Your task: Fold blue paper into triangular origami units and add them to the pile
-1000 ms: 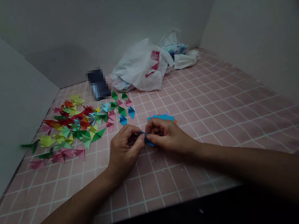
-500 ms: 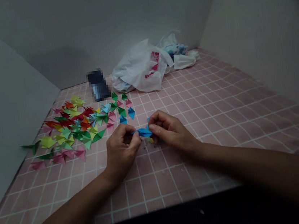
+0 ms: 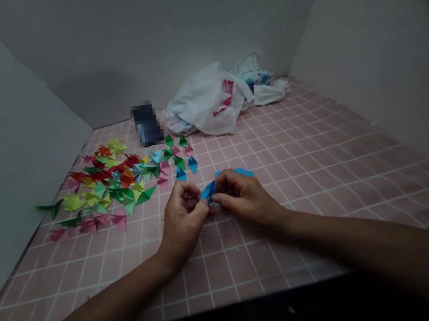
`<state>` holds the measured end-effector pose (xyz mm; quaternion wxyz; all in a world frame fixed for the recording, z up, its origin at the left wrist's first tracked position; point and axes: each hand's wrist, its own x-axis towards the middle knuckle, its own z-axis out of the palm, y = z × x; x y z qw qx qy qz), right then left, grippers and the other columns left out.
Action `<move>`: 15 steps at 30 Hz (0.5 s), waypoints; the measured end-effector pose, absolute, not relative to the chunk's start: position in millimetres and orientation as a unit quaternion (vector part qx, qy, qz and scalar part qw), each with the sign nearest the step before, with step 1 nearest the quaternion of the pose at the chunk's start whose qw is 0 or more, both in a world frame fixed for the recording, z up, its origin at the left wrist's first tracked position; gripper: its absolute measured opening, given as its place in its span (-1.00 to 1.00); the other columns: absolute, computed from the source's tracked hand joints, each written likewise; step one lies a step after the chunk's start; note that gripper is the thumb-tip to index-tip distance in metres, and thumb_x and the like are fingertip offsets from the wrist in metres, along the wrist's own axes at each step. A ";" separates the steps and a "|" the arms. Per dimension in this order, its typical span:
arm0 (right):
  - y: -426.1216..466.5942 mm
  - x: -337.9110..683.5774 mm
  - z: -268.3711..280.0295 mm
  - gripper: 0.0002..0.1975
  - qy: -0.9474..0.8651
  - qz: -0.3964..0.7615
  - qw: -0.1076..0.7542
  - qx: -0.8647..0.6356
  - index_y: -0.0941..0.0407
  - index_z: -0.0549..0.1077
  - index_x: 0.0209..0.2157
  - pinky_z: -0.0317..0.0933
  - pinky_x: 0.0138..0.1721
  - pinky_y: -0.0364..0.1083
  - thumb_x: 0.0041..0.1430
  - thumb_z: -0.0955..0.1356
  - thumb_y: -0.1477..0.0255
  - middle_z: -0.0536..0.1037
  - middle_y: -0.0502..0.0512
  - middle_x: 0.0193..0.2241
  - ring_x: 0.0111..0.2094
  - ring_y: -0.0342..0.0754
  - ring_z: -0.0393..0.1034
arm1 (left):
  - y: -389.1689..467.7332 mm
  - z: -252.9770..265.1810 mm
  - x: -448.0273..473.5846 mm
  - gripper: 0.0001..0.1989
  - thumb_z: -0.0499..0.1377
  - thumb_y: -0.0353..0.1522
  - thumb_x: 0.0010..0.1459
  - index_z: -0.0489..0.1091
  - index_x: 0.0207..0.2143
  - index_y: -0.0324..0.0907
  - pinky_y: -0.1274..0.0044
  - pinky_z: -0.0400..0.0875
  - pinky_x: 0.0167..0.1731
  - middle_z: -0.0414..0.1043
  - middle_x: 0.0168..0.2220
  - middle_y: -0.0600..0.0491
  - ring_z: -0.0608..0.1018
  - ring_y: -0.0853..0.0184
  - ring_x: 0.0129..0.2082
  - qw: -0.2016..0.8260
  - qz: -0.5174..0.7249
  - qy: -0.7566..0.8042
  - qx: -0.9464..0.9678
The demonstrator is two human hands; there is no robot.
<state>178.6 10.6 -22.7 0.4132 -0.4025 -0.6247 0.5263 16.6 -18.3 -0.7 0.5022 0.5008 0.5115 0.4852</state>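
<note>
A small blue folded-paper piece [image 3: 208, 191], pointed like an origami crane, is pinched between both hands above the table. My left hand [image 3: 184, 213] is closed, thumb and fingertips gripping its left end. My right hand [image 3: 244, 196] is closed on its right end. Behind my right hand lies a stack of blue paper [image 3: 239, 172] with orange edges peeking out, partly hidden by the fingers. Two blue folded pieces [image 3: 192, 163] lie just beyond my left hand.
Many folded paper cranes [image 3: 123, 179] in red, green, yellow and pink spread over the left of the pink tiled-pattern tabletop [image 3: 317, 168]. A blurred dark phone-like object [image 3: 148, 124] and a white plastic bag [image 3: 203, 99] are at the back. Walls enclose three sides.
The blue folded piece has gone from lying level to slanting upward to the right. My hands have drawn closer together around it. The whole view has shifted slightly, and more of the paper stack shows.
</note>
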 end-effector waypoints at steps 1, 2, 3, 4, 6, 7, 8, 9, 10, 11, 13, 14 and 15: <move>10.5 178.4 -22.9 -0.85 -0.621 0.532 0.412 -0.403 0.10 0.35 -0.37 0.15 -0.42 -0.13 0.12 0.41 0.38 0.40 -0.02 -0.45 -0.43 -0.14 0.27 | -18.4 -0.7 16.9 -0.74 0.28 -0.39 0.01 0.25 -0.30 -0.14 0.59 0.50 -0.47 0.37 -0.42 0.21 0.55 0.46 -0.52 0.516 0.484 0.507 0.492; 10.5 178.0 -23.2 -0.85 -0.615 0.541 0.410 -0.401 0.10 0.35 -0.35 0.17 -0.41 -0.12 0.12 0.41 0.37 0.42 -0.01 -0.43 -0.42 -0.13 0.29 | -18.4 -0.7 17.1 -0.72 0.28 -0.39 0.00 0.26 -0.26 -0.15 0.59 0.50 -0.47 0.37 -0.41 0.21 0.55 0.47 -0.52 0.528 0.482 0.504 0.484; 10.4 177.6 -23.5 -0.84 -0.608 0.552 0.409 -0.398 0.10 0.36 -0.34 0.19 -0.39 -0.12 0.12 0.41 0.37 0.43 0.00 -0.42 -0.41 -0.12 0.31 | -18.4 -0.8 17.1 -0.69 0.29 -0.39 -0.01 0.28 -0.21 -0.15 0.59 0.51 -0.47 0.36 -0.41 0.22 0.55 0.47 -0.53 0.540 0.480 0.501 0.477; 10.3 177.3 -23.6 -0.84 -0.602 0.563 0.409 -0.393 0.10 0.36 -0.32 0.20 -0.39 -0.11 0.12 0.41 0.37 0.44 0.00 -0.41 -0.41 -0.12 0.32 | -18.4 -0.9 17.0 -0.66 0.29 -0.40 -0.01 0.29 -0.17 -0.15 0.58 0.51 -0.47 0.36 -0.42 0.22 0.55 0.46 -0.53 0.551 0.475 0.498 0.471; 10.4 176.9 -23.6 -0.85 -0.595 0.575 0.408 -0.386 0.10 0.36 -0.32 0.20 -0.40 -0.12 0.11 0.40 0.37 0.43 -0.01 -0.42 -0.42 -0.13 0.32 | -18.4 -1.4 16.6 -0.65 0.30 -0.39 -0.01 0.31 -0.15 -0.17 0.58 0.50 -0.46 0.38 -0.44 0.21 0.56 0.45 -0.53 0.575 0.463 0.488 0.465; 10.5 176.9 -23.5 -0.86 -0.596 0.575 0.406 -0.386 0.11 0.37 -0.33 0.19 -0.41 -0.12 0.11 0.40 0.38 0.43 -0.02 -0.43 -0.43 -0.14 0.31 | -18.5 -1.9 16.4 -0.66 0.31 -0.38 -0.01 0.32 -0.16 -0.18 0.58 0.50 -0.45 0.40 -0.44 0.19 0.56 0.45 -0.52 0.586 0.458 0.483 0.463; 10.8 176.9 -23.4 -0.87 -0.598 0.573 0.405 -0.388 0.11 0.37 -0.34 0.19 -0.41 -0.12 0.11 0.40 0.39 0.42 -0.02 -0.44 -0.43 -0.15 0.30 | -18.5 -2.5 16.1 -0.68 0.31 -0.38 -0.01 0.34 -0.18 -0.19 0.58 0.49 -0.44 0.42 -0.43 0.17 0.56 0.45 -0.52 0.594 0.453 0.479 0.460; 11.0 177.1 -23.3 -0.88 -0.601 0.569 0.404 -0.390 0.11 0.38 -0.35 0.18 -0.41 -0.13 0.11 0.40 0.39 0.42 -0.02 -0.45 -0.43 -0.15 0.30 | -18.4 -3.3 15.9 -0.69 0.32 -0.38 -0.01 0.35 -0.20 -0.20 0.59 0.49 -0.44 0.44 -0.41 0.16 0.56 0.46 -0.51 0.601 0.451 0.475 0.458; 11.3 177.3 -23.3 -0.88 -0.602 0.566 0.403 -0.393 0.11 0.38 -0.35 0.18 -0.41 -0.13 0.10 0.39 0.40 0.42 -0.02 -0.45 -0.43 -0.15 0.30 | -18.3 -4.2 15.6 -0.70 0.33 -0.37 -0.01 0.36 -0.21 -0.20 0.59 0.49 -0.43 0.46 -0.40 0.14 0.56 0.46 -0.51 0.607 0.450 0.472 0.454; 11.4 177.4 -23.3 -0.89 -0.603 0.564 0.403 -0.394 0.11 0.38 -0.35 0.19 -0.41 -0.13 0.10 0.39 0.40 0.42 -0.02 -0.45 -0.43 -0.15 0.30 | -18.1 -5.0 15.4 -0.70 0.34 -0.36 0.00 0.36 -0.21 -0.20 0.58 0.50 -0.42 0.47 -0.39 0.13 0.56 0.46 -0.50 0.613 0.451 0.470 0.448; 11.3 177.8 -23.1 -0.88 -0.601 0.565 0.404 -0.395 0.11 0.38 -0.35 0.19 -0.41 -0.13 0.11 0.39 0.39 0.42 -0.01 -0.44 -0.42 -0.14 0.31 | -17.5 -6.4 15.3 -0.71 0.34 -0.33 0.02 0.37 -0.22 -0.20 0.57 0.52 -0.41 0.48 -0.38 0.12 0.57 0.46 -0.50 0.622 0.455 0.464 0.437; 11.1 177.9 -22.8 -0.88 -0.599 0.568 0.405 -0.394 0.11 0.38 -0.35 0.19 -0.42 -0.13 0.11 0.39 0.39 0.42 -0.01 -0.44 -0.42 -0.14 0.32 | -17.2 -6.7 15.3 -0.72 0.34 -0.31 0.04 0.37 -0.22 -0.20 0.56 0.53 -0.40 0.49 -0.37 0.12 0.57 0.46 -0.50 0.625 0.457 0.461 0.434; 10.8 178.1 -22.4 -0.87 -0.597 0.569 0.405 -0.394 0.11 0.37 -0.35 0.19 -0.42 -0.13 0.12 0.39 0.38 0.42 -0.01 -0.44 -0.42 -0.14 0.32 | -16.9 -6.7 15.5 -0.72 0.33 -0.29 0.05 0.38 -0.23 -0.20 0.56 0.53 -0.39 0.49 -0.37 0.12 0.56 0.46 -0.50 0.626 0.458 0.459 0.433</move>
